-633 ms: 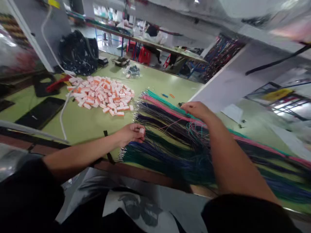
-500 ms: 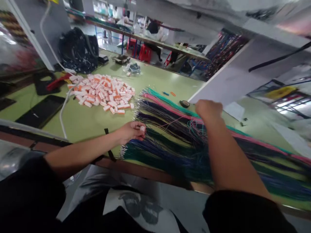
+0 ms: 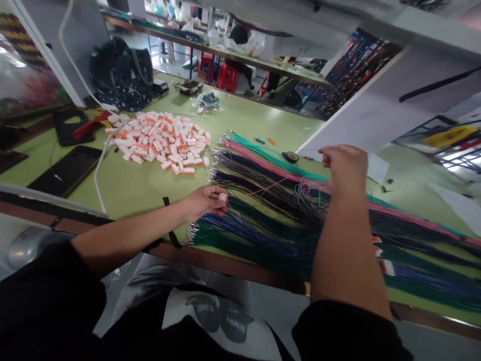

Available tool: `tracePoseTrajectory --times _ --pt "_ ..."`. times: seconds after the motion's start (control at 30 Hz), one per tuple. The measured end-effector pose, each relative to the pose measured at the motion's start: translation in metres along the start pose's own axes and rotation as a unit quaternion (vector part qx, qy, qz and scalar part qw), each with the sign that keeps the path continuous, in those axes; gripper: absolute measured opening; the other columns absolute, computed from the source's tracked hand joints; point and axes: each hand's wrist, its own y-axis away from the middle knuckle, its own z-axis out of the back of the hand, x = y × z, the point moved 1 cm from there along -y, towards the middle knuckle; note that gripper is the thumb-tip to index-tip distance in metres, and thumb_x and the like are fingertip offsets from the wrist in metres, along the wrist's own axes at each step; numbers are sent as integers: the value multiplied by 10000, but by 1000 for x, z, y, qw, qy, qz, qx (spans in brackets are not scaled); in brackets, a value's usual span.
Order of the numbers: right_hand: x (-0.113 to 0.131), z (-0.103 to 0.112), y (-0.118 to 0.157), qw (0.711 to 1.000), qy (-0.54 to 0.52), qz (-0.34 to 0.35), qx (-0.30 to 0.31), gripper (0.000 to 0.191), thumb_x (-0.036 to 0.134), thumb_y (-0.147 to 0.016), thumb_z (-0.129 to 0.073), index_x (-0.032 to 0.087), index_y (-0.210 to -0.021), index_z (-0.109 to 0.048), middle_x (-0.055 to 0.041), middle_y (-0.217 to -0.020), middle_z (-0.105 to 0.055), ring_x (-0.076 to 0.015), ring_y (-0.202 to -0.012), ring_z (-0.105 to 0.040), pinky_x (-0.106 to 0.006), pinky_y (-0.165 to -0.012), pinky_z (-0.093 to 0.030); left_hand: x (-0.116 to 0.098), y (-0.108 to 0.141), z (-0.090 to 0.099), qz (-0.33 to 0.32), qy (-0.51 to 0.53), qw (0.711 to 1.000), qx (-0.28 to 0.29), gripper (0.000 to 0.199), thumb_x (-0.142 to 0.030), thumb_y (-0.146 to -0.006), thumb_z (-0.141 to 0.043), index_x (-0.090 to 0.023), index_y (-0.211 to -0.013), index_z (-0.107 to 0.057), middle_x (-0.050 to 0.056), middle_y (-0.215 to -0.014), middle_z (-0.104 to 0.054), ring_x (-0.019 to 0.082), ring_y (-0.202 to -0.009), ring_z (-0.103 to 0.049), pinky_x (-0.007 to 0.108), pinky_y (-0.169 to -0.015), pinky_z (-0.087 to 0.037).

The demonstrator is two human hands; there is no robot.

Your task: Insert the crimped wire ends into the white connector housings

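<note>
The left hand pinches a small connector between thumb and fingers; the right hand has its fingertips closed on a thin strand, colour too faint to tell. On the worktop, a heap of connectors lies toward the far left corner, with a white cable crossing its left side. Beyond it, near the far edge, are a dark patterned bag and a clear plastic packet. A black phone lies near the left end. A tape roll sits just beside the teal wires. A pale panel stands behind the right hand; the right forearm crosses the wire bundles, hiding part. The held connector is white and partly covered by fingers, above the bundles' left ends, toward the near edge. The bundles run rightward in teal, pink, dark, blue and green, metal tips at left, tangled mid-length.
</note>
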Motion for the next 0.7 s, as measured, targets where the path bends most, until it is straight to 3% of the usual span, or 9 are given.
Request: tracePoseTrajectory --times 0.07,0.13,0.2,0.3,0.37,0.43,0.53,0.6,0.7 --pt "-1 -1 4 998 -13 1 69 299 312 -833 -421 154 -890 -669 -97 -769 -633 -199 -719 -582 -322 -651 -434 0 0 0 0 0 1000 2 201 19 -702 -615 -119 -837 -557 -19 -609 -607 91 -553 -600 233 -563 -488" --pt "2 -2 11 994 38 -41 89 177 292 -749 -536 170 -707 -657 -73 -654 -602 -209 -682 -574 -332 -646 -424 1 -1 1 -1 2 1000 6 204 22 -700 -616 -118 -837 -556 -20 -606 -608 90 -548 -599 231 -557 -486" --pt "6 -1 17 995 61 -78 31 148 255 -721 -546 164 -641 -633 -88 -641 -599 -214 -687 -563 -341 -654 -414 2 -2 3 -3 5 1000 10 207 15 -697 -626 -119 -838 -555 -21 -604 -608 91 -547 -599 231 -554 -483" --pt "9 3 22 992 -81 -86 -35 198 258 -772 -473 148 -735 -634 -94 -706 -619 -164 -671 -534 -300 -649 -412 4 -4 5 -8 7 1000 23 224 -12 -684 -662 -125 -845 -555 -23 -611 -609 92 -563 -600 238 -569 -485" --pt "8 4 23 991 -109 -77 13 168 243 -758 -499 155 -672 -614 -77 -667 -604 -152 -658 -525 -290 -653 -403 4 -3 5 -9 5 1000 27 241 -23 -673 -681 -128 -848 -555 -23 -624 -612 93 -576 -602 243 -583 -490" --pt "6 2 25 994 -30 -74 80 164 206 -713 -550 167 -556 -574 -69 -618 -589 -174 -675 -538 -312 -669 -390 3 -2 4 -5 1 1000 21 243 -22 -671 -681 -130 -849 -555 -22 -633 -612 95 -582 -604 246 -590 -493" --pt "9 0 30 990 -64 -19 121 155 272 -717 -572 168 -620 -633 -57 -667 -630 -200 -705 -571 -322 -677 -404 2 -1 3 2 -5 1000 10 227 -14 -685 -663 -131 -848 -558 -20 -635 -611 97 -582 -605 246 -589 -493" --pt "17 -2 36 977 -155 58 132 215 359 -728 -573 177 -751 -685 -44 -755 -674 -204 -739 -595 -324 -700 -432 2 -1 2 2 -7 1000 6 223 -15 -688 -661 -132 -847 -559 -19 -632 -608 98 -579 -602 248 -586 -493" --pt "38 -10 49 952 -183 164 184 263 401 -736 -565 204 -824 -715 -33 -834 -706 -207 -797 -620 -336 -760 -454 3 -1 3 -2 -2 1000 9 237 -33 -678 -683 -131 -854 -558 -19 -631 -607 100 -582 -602 252 -591 -495"
